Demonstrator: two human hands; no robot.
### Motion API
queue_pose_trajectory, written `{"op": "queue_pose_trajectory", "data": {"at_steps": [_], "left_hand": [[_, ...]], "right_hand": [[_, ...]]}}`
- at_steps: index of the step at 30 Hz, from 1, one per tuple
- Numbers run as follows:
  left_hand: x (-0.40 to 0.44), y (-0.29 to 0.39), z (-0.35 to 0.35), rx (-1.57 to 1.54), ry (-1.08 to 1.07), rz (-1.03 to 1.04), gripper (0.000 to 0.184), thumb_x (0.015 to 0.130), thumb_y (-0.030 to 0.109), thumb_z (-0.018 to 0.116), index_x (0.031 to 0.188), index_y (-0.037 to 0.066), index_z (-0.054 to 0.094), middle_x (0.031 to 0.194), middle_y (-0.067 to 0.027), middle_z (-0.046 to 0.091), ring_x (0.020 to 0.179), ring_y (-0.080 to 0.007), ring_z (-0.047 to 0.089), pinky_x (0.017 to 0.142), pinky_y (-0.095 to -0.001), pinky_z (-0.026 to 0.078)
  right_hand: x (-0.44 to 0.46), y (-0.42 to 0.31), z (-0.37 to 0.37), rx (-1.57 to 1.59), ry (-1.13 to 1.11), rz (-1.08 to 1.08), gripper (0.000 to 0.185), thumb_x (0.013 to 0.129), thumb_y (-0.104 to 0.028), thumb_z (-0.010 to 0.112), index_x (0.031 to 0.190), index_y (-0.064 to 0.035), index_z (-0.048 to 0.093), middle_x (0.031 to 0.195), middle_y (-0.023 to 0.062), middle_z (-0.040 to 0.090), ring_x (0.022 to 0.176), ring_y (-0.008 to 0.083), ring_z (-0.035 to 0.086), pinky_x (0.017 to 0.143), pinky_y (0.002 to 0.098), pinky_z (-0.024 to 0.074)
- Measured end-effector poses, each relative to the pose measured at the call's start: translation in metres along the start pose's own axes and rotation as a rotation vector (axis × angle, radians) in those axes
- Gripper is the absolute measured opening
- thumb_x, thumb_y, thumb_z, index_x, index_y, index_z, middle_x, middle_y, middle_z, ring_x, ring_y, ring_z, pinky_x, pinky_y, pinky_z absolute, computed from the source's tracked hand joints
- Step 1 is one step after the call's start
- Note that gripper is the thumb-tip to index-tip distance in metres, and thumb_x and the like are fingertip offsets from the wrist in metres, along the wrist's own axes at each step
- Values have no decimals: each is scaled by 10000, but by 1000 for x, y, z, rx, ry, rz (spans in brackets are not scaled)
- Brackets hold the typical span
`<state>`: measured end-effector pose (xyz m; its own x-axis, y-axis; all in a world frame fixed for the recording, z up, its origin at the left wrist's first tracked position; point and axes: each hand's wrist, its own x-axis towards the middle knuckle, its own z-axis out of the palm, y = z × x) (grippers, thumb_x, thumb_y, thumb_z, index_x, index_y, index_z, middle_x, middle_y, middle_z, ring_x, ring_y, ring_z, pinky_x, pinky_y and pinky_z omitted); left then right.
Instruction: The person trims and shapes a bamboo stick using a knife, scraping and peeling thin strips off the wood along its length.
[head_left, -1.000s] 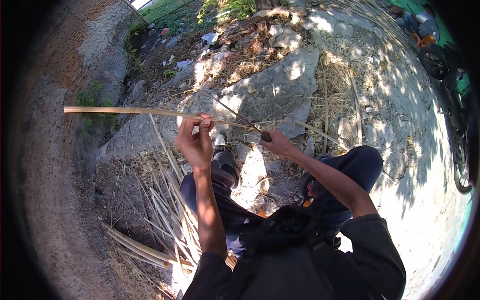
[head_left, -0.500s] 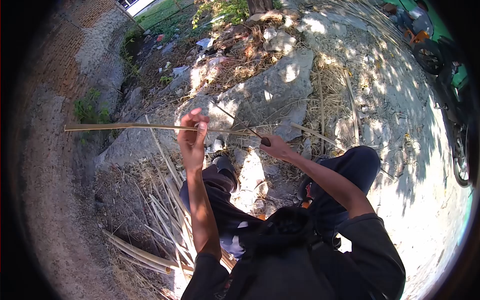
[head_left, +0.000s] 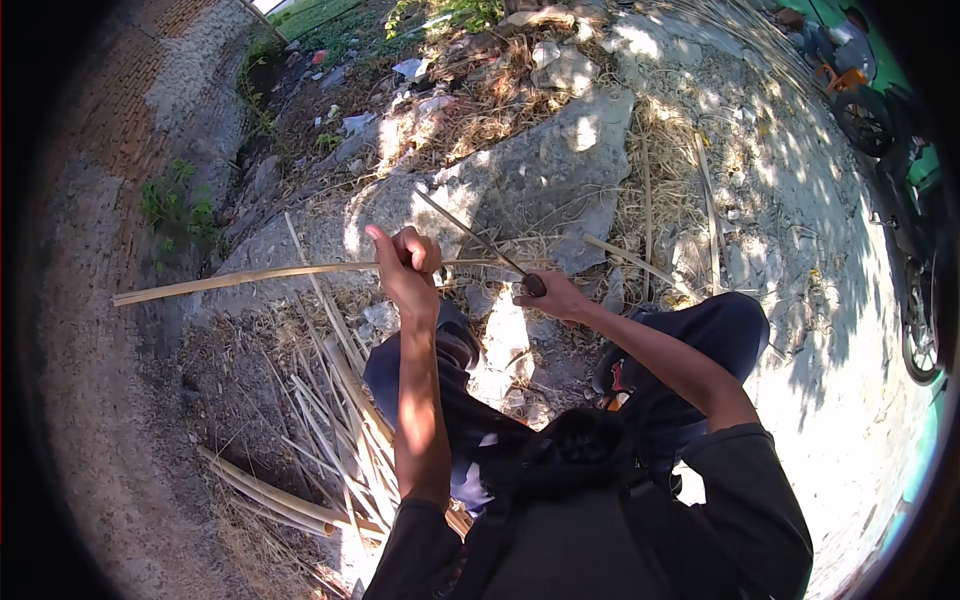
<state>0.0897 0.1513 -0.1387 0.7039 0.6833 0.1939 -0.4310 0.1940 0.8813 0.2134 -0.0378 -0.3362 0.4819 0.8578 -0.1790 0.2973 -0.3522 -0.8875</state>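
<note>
A long, thin bamboo strip (head_left: 240, 278) runs roughly level across the middle of the view, its far left end slightly lower. My left hand (head_left: 410, 272) is closed around it, fingers curled and thumb sticking up to the left. In my right hand (head_left: 560, 297) is the dark handle of a knife (head_left: 465, 228), whose narrow blade slants up to the left. The strip's right end reaches the blade close to the handle; whether the edge bites into it I cannot tell.
Pale bamboo strips (head_left: 340, 420) lie in a heap left of my legs, with thicker curved pieces (head_left: 265, 495) at lower left. Ahead is a large stone slab (head_left: 540, 165). A brick wall (head_left: 130, 130) rises at left, and a motorcycle (head_left: 905, 230) stands at far right.
My left hand has moved right along the strip, toward the knife, and its fingers have curled closed. The strip's left end has dropped. My right hand has barely moved.
</note>
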Motion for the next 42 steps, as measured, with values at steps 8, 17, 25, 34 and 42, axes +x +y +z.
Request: {"op": "queue_pose_trajectory", "data": {"at_steps": [8,17,25,34,42], "left_hand": [[-3,-3,-19,3,-186,-72,705,1123,500,227,544,109,320,495,31,254,440,-100,170,468,-307,149],[-3,-3,-10,22,-328,-33,717,1116,506,254,506,131,294,458,41,219,408,-104,140,456,-313,137],[-2,-8,-4,76,-139,38,729,1101,572,221,515,144,291,458,40,216,419,-105,120,447,-313,124],[-1,-12,2,62,-71,74,720,1092,596,249,533,145,292,459,42,224,427,-99,121,446,-313,123],[-5,-12,-1,59,-53,107,710,1094,592,255,540,148,288,466,47,210,438,-101,116,453,-316,118]], "right_hand": [[8,-7,-17,-29,11,-110,292,811,-213,761,961,0,628,718,97,581,652,198,521,630,409,448],[3,-13,-15,-156,77,-137,239,756,-142,699,926,10,628,766,192,659,698,346,653,668,465,507],[5,35,9,-141,197,7,272,757,-167,710,937,13,616,748,211,643,691,384,652,643,483,491],[3,14,10,-28,226,-173,273,761,-125,710,966,12,592,720,206,620,640,389,609,633,472,478],[2,41,5,-151,186,36,254,756,-139,744,883,21,593,717,199,622,656,352,626,622,456,470]]}}
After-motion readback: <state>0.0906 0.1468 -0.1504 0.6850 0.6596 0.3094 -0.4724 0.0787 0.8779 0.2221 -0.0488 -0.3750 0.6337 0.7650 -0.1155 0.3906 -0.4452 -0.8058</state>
